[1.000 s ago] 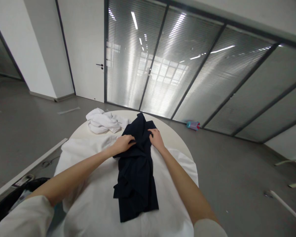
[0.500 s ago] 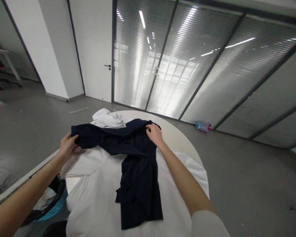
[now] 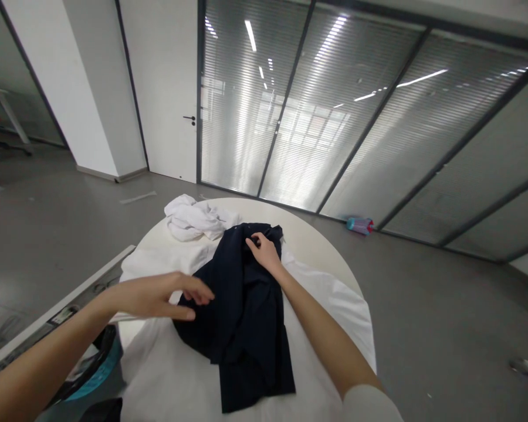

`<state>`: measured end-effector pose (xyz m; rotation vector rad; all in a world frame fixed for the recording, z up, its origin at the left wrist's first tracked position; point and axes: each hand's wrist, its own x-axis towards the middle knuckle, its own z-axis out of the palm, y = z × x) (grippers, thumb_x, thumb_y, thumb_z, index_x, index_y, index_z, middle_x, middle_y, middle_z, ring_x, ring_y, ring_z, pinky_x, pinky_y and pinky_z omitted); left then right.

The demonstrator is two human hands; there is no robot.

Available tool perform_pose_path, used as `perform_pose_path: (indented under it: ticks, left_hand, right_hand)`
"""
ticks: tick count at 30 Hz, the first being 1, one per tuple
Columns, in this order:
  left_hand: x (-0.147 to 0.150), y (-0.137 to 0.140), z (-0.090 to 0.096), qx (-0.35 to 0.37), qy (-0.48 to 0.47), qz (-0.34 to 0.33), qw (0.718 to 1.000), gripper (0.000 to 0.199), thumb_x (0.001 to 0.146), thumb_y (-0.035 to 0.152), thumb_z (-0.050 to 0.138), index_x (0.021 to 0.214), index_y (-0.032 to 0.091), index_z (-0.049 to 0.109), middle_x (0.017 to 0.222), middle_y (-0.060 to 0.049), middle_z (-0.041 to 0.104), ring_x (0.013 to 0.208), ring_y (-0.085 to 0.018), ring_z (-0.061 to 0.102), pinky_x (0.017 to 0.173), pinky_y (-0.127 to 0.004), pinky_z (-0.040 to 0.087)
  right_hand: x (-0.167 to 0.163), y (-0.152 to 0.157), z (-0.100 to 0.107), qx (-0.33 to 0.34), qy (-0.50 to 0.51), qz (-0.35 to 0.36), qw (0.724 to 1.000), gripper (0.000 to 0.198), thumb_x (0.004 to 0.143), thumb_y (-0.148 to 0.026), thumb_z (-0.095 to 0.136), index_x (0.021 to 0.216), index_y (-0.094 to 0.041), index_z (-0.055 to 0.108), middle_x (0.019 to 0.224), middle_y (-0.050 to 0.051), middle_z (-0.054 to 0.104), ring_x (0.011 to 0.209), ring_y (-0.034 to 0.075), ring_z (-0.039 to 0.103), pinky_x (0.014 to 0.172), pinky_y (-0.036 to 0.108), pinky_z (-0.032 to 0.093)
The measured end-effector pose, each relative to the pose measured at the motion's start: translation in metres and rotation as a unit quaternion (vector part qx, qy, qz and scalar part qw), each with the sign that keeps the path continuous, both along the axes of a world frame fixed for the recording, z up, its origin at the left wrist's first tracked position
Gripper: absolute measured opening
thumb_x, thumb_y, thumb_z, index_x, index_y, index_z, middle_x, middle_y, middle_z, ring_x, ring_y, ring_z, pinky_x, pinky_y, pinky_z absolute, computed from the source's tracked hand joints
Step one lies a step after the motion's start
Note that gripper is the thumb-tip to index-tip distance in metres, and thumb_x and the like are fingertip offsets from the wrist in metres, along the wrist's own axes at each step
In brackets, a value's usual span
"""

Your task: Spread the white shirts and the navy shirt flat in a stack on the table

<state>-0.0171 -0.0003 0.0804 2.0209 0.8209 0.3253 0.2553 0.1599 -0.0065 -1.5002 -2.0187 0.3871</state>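
Observation:
A dark navy garment (image 3: 233,293) lies bunched in folds over a white garment (image 3: 171,363) spread on the round table (image 3: 301,234). Its exact kind is not clear from the folds. At its far end, my right hand (image 3: 264,253) has thumb and fingers curled onto the navy cloth, gripping it. My left hand (image 3: 167,296) hovers at the navy garment's left side, thumb apart from the fingers, holding nothing. Behind both hands sits a crumpled white cloth (image 3: 191,217) near the table's far left edge.
A blue basket with a black liner (image 3: 101,372) stands on the floor at the lower left. Along the table's left runs a pale-edged low frame (image 3: 88,287). A blue and pink object (image 3: 359,225) lies by the glass partition (image 3: 308,117).
The navy garment's left part, held by my left hand before, has been folded in toward the middle. My left hand has let go and moved right. The right hand stays near the far end.

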Motion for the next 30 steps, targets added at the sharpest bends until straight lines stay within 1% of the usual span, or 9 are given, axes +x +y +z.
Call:
perform_pose_path:
  ticks: [4,7,10,12,15,19,23,27,30]
  left_hand:
    - [0.016,0.074,0.013,0.063,-0.147,0.144,0.977,0.035,0.084,0.045,0.068,0.109,0.021,0.070,0.113,-0.009,0.071,0.102,-0.024,0.069,0.090,-0.035,0.054]
    - [0.040,0.134,0.022,0.042,-0.259,0.222,0.939,0.035,0.080,0.043,0.072,0.104,0.018,0.069,0.118,-0.012,0.069,0.101,-0.026,0.070,0.084,-0.036,0.056]
    - [0.065,0.181,0.039,0.011,-0.341,0.214,0.915,0.046,0.077,0.028,0.072,0.121,0.019,0.064,0.128,-0.015,0.065,0.111,-0.028,0.067,0.085,-0.037,0.055]
    - [0.081,0.198,0.054,0.038,-0.350,0.170,0.920,0.061,0.069,0.015,0.072,0.129,0.020,0.060,0.133,-0.016,0.062,0.123,-0.030,0.060,0.090,-0.036,0.053]
    - [0.102,0.197,0.076,0.056,-0.300,0.060,0.950,0.072,0.060,0.007,0.072,0.130,0.020,0.061,0.133,-0.013,0.063,0.130,-0.033,0.053,0.091,-0.034,0.053]
    - [0.126,0.167,0.099,0.019,-0.197,-0.054,0.979,0.063,0.054,0.007,0.076,0.116,0.018,0.068,0.116,-0.007,0.072,0.116,-0.033,0.062,0.087,-0.035,0.055]
    - [0.150,0.145,0.110,0.041,-0.164,-0.104,0.980,0.059,0.051,0.011,0.079,0.109,0.017,0.068,0.106,-0.006,0.073,0.110,-0.032,0.064,0.087,-0.037,0.054]
    - [0.172,0.137,0.116,0.138,-0.200,-0.062,0.968,0.065,0.053,0.018,0.083,0.116,0.017,0.064,0.110,-0.006,0.070,0.114,-0.031,0.062,0.093,-0.039,0.051]
    - [0.174,0.128,0.122,0.193,-0.230,-0.042,0.953,0.054,0.062,0.029,0.082,0.111,0.013,0.065,0.107,-0.009,0.070,0.106,-0.029,0.063,0.091,-0.039,0.050]
  right_hand:
    - [0.015,0.012,0.010,0.016,0.096,-0.042,0.994,0.015,0.084,-0.035,0.060,0.083,-0.021,0.066,0.091,0.005,0.072,0.088,0.021,0.067,0.087,0.034,0.050]
    - [0.020,0.021,0.049,0.079,0.149,-0.070,0.983,0.011,0.076,-0.025,0.060,0.084,-0.019,0.064,0.096,0.007,0.071,0.094,0.023,0.065,0.090,0.035,0.050]
    - [0.024,0.018,0.107,0.161,0.180,0.042,0.970,0.023,0.073,-0.017,0.054,0.095,-0.018,0.063,0.102,0.007,0.068,0.099,0.022,0.063,0.087,0.032,0.051]
    - [0.028,0.003,0.148,0.176,0.184,0.150,0.955,0.035,0.076,-0.018,0.055,0.110,-0.019,0.062,0.104,0.005,0.066,0.099,0.020,0.062,0.081,0.031,0.053]
    - [0.042,-0.034,0.200,0.157,0.175,0.272,0.933,0.049,0.081,-0.025,0.063,0.130,-0.024,0.056,0.105,0.002,0.066,0.098,0.019,0.064,0.079,0.030,0.055]
    - [0.069,-0.082,0.243,0.143,0.168,0.308,0.926,0.053,0.081,-0.037,0.073,0.130,-0.026,0.059,0.107,0.001,0.068,0.099,0.019,0.066,0.082,0.033,0.056]
    - [0.095,-0.110,0.264,0.198,0.150,0.262,0.932,0.048,0.083,-0.044,0.072,0.126,-0.024,0.063,0.113,0.003,0.070,0.097,0.019,0.068,0.082,0.036,0.057]
    - [0.113,-0.132,0.289,0.298,0.091,0.196,0.930,0.042,0.085,-0.041,0.070,0.123,-0.023,0.066,0.115,0.004,0.071,0.100,0.022,0.068,0.089,0.042,0.055]
    - [0.132,-0.146,0.311,0.403,0.017,0.082,0.911,0.032,0.087,-0.034,0.068,0.117,-0.022,0.070,0.115,0.007,0.072,0.105,0.023,0.067,0.097,0.042,0.051]
